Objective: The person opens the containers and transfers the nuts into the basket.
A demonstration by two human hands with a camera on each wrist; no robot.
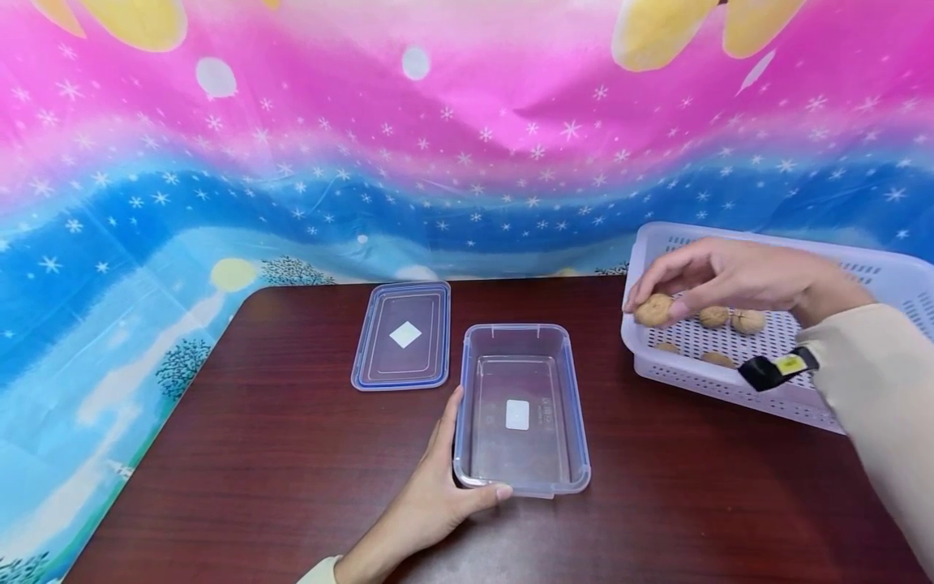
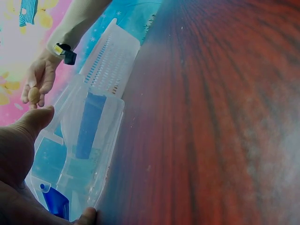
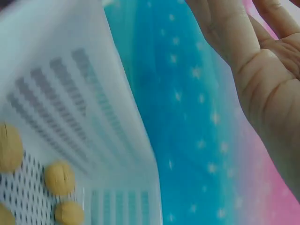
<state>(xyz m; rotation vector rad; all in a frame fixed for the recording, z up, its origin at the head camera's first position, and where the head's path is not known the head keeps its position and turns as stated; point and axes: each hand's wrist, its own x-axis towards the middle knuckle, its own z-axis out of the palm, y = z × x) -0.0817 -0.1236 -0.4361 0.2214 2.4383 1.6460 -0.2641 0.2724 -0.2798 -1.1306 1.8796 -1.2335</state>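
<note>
A walnut (image 1: 653,310) is pinched between the thumb and fingers of my right hand (image 1: 718,272), above the left side of a white plastic basket (image 1: 718,389). Several walnuts (image 1: 747,322) lie on the basket's perforated floor; the right wrist view shows more walnuts (image 3: 60,178) close up. My left hand (image 1: 430,495) grips the near left corner of a clear plastic food container (image 1: 576,405), thumb on the front rim and fingers along the left side. The container is uncovered, with a white label on its bottom and no walnut inside.
A clear lid (image 1: 404,332) with a blue seal and a white diamond label lies flat behind and left of the container. All stand on a dark reddish wooden table (image 1: 292,438). A pink and blue patterned cloth (image 1: 438,162) hangs behind the table.
</note>
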